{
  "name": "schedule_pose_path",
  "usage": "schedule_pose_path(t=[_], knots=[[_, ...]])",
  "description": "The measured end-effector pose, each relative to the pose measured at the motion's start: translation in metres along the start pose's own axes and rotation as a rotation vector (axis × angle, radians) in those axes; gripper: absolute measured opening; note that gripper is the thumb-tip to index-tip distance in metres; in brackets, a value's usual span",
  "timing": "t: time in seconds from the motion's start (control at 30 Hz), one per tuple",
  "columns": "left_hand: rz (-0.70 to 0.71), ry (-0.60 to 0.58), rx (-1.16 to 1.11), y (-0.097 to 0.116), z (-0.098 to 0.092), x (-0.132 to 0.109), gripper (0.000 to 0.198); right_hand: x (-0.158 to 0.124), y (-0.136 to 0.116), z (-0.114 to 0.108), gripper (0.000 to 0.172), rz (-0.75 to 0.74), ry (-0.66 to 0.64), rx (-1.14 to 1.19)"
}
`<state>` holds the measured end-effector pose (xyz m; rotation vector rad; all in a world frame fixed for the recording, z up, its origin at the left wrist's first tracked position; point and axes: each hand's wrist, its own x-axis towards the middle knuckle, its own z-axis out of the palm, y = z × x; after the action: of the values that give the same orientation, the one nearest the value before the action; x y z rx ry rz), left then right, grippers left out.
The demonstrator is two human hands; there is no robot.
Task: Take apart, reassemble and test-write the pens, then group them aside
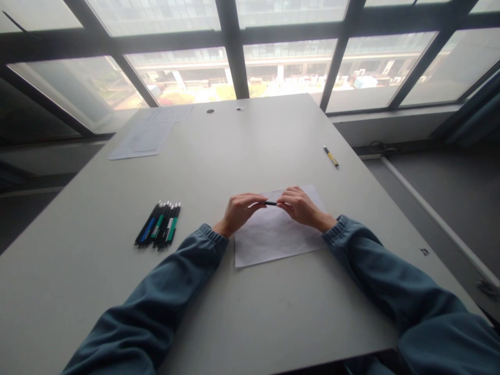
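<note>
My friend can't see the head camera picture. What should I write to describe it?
A person's left hand and right hand hold a slim black pen between them over a sheet of paper on a white table. A bunch of pens lies to the left; a yellow pen lies farther off, right.

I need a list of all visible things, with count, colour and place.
Table: one, white, centre
Paper sheet: one, white, on table
Held pen: one, black, above sheet
Pen group: several, mostly black, left
Yellow pen: one, yellow and dark, right
Papers: count unclear, white, far left
Table openings: two, dark, far end
Windows: several, dark-framed, beyond table
Curtain: at least one, bluish, right edge
Floor strip: one, white, right
Left hand: one, bare, pen's left end
Right hand: one, bare, pen's right end
Sleeves: two, blue-grey, on arms
</note>
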<state>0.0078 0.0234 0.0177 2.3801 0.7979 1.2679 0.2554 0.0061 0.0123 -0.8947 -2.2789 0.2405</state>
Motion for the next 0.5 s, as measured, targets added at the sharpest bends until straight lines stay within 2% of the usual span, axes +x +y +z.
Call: schedule_pose_path(t=[0.17, 0.33, 0.37, 0.47, 0.5], knots=[[0.005, 0.004, -0.012, 0.000, 0.000, 0.000, 0.021, 0.000, 0.001, 0.005, 0.024, 0.038, 0.007, 0.045], [-0.073, -0.023, -0.059, -0.007, 0.004, 0.000, 0.063, -0.001, 0.002, 0.003, 0.022, 0.054, 0.067, 0.015], [-0.095, -0.010, -0.048, -0.008, 0.004, 0.000, 0.063, -0.001, 0.002, 0.002, 0.021, 0.059, 0.083, 0.003], [-0.184, -0.007, 0.063, -0.010, 0.003, -0.001, 0.039, -0.001, 0.003, -0.001, 0.016, 0.062, 0.120, -0.026], [-0.208, -0.024, 0.108, -0.010, 0.002, -0.001, 0.038, -0.001, 0.004, -0.001, 0.015, 0.060, 0.127, -0.036]])
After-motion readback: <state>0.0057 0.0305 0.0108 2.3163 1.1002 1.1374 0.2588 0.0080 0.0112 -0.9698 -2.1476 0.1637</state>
